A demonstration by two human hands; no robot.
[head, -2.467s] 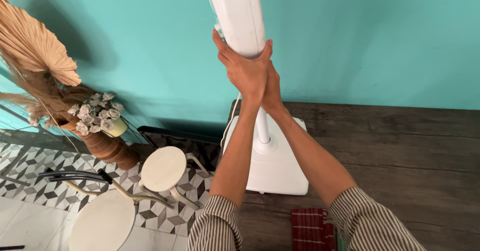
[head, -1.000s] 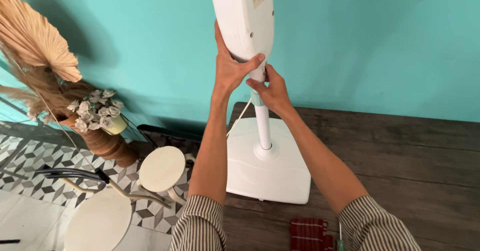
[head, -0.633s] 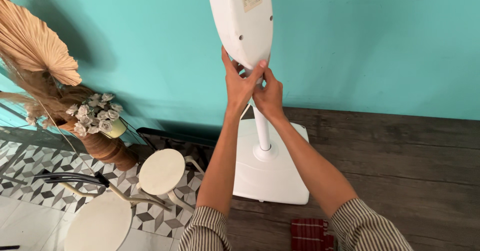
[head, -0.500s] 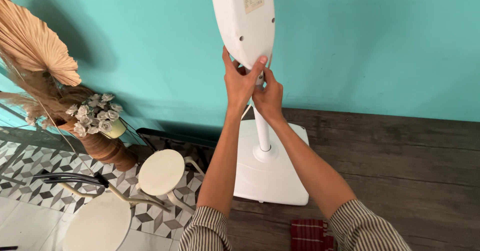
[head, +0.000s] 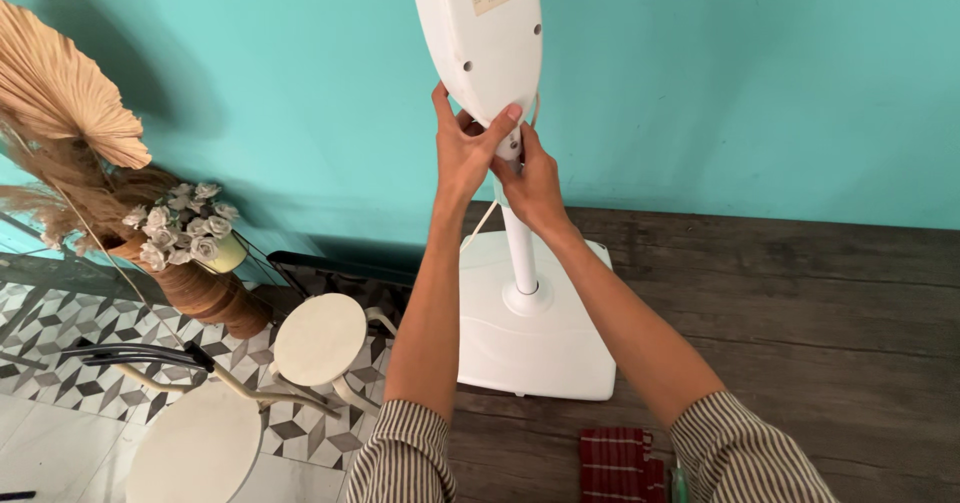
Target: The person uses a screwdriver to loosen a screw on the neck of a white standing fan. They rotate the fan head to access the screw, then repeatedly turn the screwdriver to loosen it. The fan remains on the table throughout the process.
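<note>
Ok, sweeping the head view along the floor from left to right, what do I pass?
Tan dried palm fan → brown vase of pale flowers → small round cream stool → white square fan base → red checked cloth. Above the base, left hand and right hand have a grip on the white fan housing.

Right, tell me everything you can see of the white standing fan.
The white standing fan looks like glossy plastic. Its tapered upper housing bears a label and small screw holes and runs out of the top of the picture. A slim round pole drops into a collar on a broad, flat, rounded-square base, which rests on the dark plank floor before a teal wall. A pale cord hangs beside the pole. The left hand and right hand both grip the housing's lower end, where it meets the pole.
</note>
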